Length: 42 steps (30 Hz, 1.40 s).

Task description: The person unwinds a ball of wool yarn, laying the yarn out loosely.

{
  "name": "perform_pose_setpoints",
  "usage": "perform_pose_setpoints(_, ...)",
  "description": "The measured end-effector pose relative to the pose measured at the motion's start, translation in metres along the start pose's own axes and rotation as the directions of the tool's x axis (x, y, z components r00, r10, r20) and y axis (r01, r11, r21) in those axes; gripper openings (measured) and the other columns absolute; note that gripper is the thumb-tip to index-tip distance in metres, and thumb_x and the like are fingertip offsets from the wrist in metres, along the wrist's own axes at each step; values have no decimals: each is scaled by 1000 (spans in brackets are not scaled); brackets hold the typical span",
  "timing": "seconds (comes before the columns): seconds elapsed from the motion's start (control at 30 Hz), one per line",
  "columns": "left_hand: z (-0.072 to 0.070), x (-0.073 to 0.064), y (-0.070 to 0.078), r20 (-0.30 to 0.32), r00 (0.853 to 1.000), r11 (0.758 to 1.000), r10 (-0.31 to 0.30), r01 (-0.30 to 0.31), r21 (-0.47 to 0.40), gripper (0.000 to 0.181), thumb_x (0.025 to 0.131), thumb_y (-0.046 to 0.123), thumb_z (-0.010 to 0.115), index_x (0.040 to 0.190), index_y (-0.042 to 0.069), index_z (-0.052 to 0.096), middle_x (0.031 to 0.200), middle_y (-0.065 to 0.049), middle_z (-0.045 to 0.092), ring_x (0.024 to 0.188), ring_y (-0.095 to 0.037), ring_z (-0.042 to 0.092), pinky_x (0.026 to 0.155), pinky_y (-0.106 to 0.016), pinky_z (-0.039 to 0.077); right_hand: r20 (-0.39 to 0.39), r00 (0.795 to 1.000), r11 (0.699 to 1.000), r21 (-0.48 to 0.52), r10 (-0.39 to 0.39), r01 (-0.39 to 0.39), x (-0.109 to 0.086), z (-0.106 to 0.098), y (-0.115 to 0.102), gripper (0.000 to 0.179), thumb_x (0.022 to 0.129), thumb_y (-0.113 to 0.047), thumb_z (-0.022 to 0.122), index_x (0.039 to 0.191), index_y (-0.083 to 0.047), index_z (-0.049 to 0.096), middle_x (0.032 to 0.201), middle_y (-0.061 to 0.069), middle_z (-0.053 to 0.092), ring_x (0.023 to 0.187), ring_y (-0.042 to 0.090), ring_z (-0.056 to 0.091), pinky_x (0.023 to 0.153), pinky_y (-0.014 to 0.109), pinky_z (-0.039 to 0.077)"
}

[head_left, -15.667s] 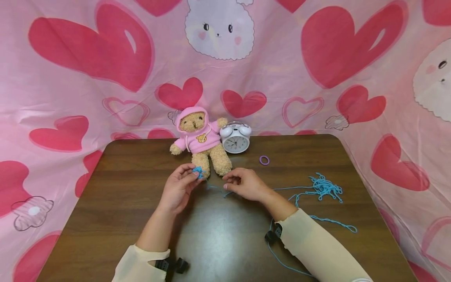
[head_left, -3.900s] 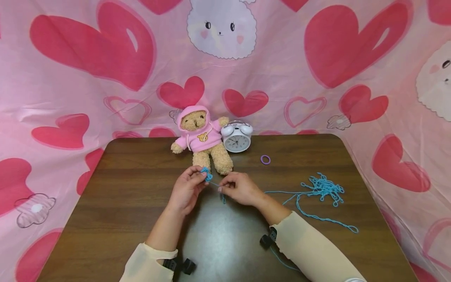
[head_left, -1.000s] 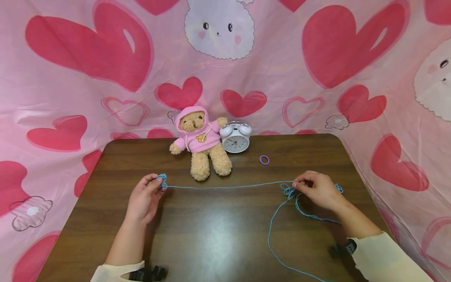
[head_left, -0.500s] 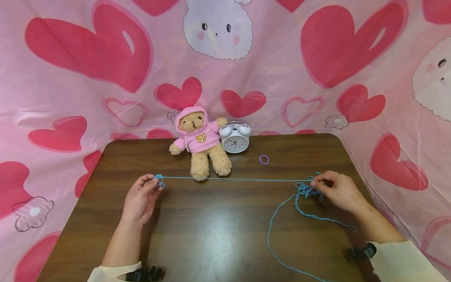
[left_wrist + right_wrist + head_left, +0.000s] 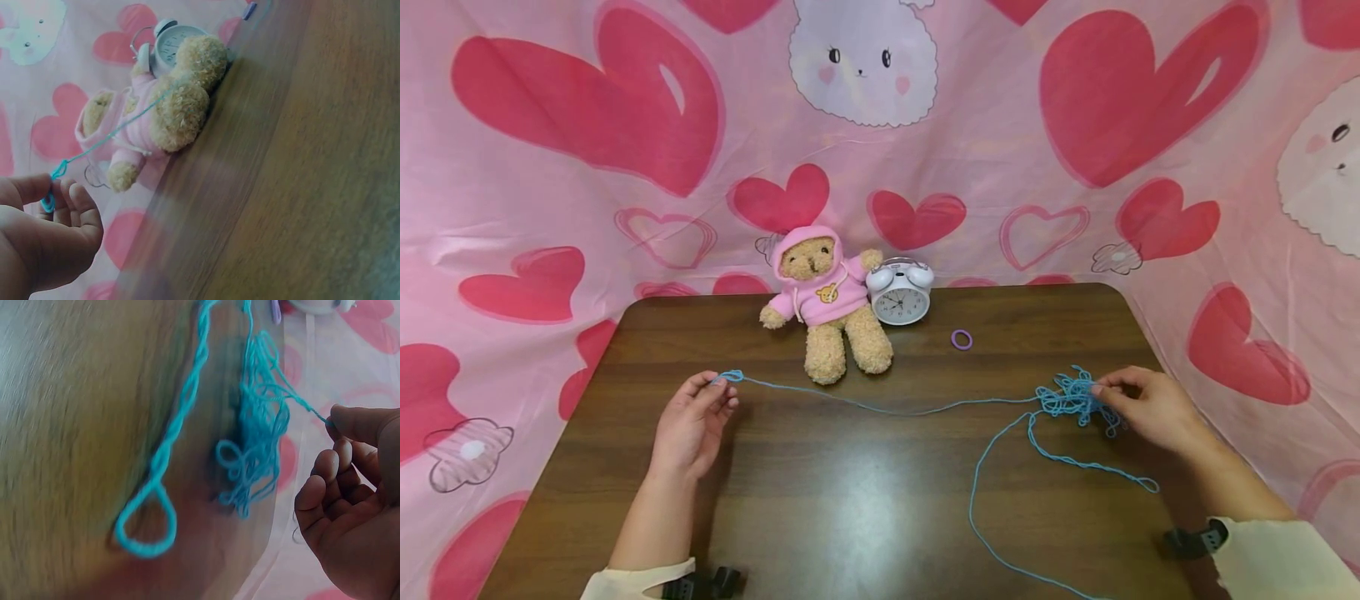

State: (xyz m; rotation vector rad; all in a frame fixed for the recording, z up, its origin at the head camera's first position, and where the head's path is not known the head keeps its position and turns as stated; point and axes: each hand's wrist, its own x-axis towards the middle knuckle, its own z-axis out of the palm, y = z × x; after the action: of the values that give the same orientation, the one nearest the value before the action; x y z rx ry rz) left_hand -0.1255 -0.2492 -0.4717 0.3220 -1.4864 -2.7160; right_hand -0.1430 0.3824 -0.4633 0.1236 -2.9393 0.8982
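Blue yarn runs between the two hands across a brown table. My left hand [image 5: 688, 429] pinches a small looped end of yarn [image 5: 732, 376] between thumb and forefinger, in front and left of the bear. From there a slack strand [image 5: 887, 412] sags toward a tangled yarn pile [image 5: 1067, 396] on the right. At the pile's right side, my right hand [image 5: 1153, 408] pinches a strand [image 5: 312, 410] between thumb and index finger, as the right wrist view shows. A twisted length with an end loop [image 5: 147, 550] lies beside the pile.
A teddy bear [image 5: 827, 296] in a pink hoodie sits at the table's back, next to a white alarm clock [image 5: 900, 302]. A purple ring [image 5: 961, 339] lies right of them. One yarn strand [image 5: 981, 525] curves to the front edge. Pink heart-printed cloth [image 5: 985, 167] hangs behind.
Both hands were close together at the bear's feet, then spread apart. Over the last second the right hand moved right and the left slightly left; the strand went from taut to sagging.
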Motion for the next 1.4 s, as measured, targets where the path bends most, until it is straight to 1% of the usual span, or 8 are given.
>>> perform_pose_setpoints(0.17,-5,0,3,9,1000,1000,11,-11,-11,9,105,2,57,102,10,58,92,-3,67,83,-14,66,80,-23,56,3,999,1000,-2,32,-32,-2,-7,13,24,97,-25,75,105,-3,77,89,6,72,71,4,50,57,24,44)
perform_pose_setpoints(0.47,-16,-2,8,5,1000,999,17,-16,-33,10,105,1,56,101,10,60,91,-3,67,83,-14,67,80,-24,56,-14,999,999,-18,35,-36,-3,-17,36,25,98,-27,73,104,-3,78,91,10,75,75,-5,51,61,21,45)
perform_pose_setpoints(0.73,-24,-4,8,1,999,997,38,-38,-60,12,106,0,55,100,9,61,90,-4,68,83,-15,67,77,-24,57,-13,998,996,-56,68,-69,-1,-20,53,29,98,-28,72,106,-1,77,99,19,74,77,-7,47,62,24,44)
perform_pose_setpoints(0.97,-26,-5,9,-1,998,993,59,-58,-107,13,106,-2,53,102,7,61,95,-6,71,82,-16,68,77,-24,57,4,995,992,-86,98,-97,-1,-19,66,31,98,-30,72,106,0,77,103,23,74,84,16,58,63,27,45)
perform_pose_setpoints(1.13,-26,-5,8,-3,998,994,58,-58,-95,14,105,-3,53,101,8,62,95,-5,72,83,-15,68,76,-24,57,28,994,992,-83,103,-100,-2,-15,72,31,98,-30,71,105,0,77,101,20,74,80,4,54,63,26,45)
perform_pose_setpoints(1.2,-24,-4,7,-1,999,995,51,-51,-83,14,106,-2,53,100,8,62,95,-5,72,83,-15,68,77,-24,57,42,994,992,-84,97,-94,-3,-13,73,30,98,-28,71,106,0,77,100,18,75,80,4,55,63,27,46)
perform_pose_setpoints(1.27,-23,-4,6,4,999,997,39,-38,-70,13,106,-1,54,100,8,62,95,-5,72,83,-15,68,78,-24,57,61,994,992,-86,94,-88,-2,-10,72,30,99,-27,71,107,1,76,100,18,76,81,11,60,65,29,47)
perform_pose_setpoints(1.4,-19,-2,2,4,1000,999,19,-19,-40,13,106,0,55,100,9,62,95,-4,71,83,-14,68,79,-24,57,98,991,992,-98,96,-86,-2,-9,70,35,100,-29,69,112,4,74,104,23,75,89,35,66,69,36,49)
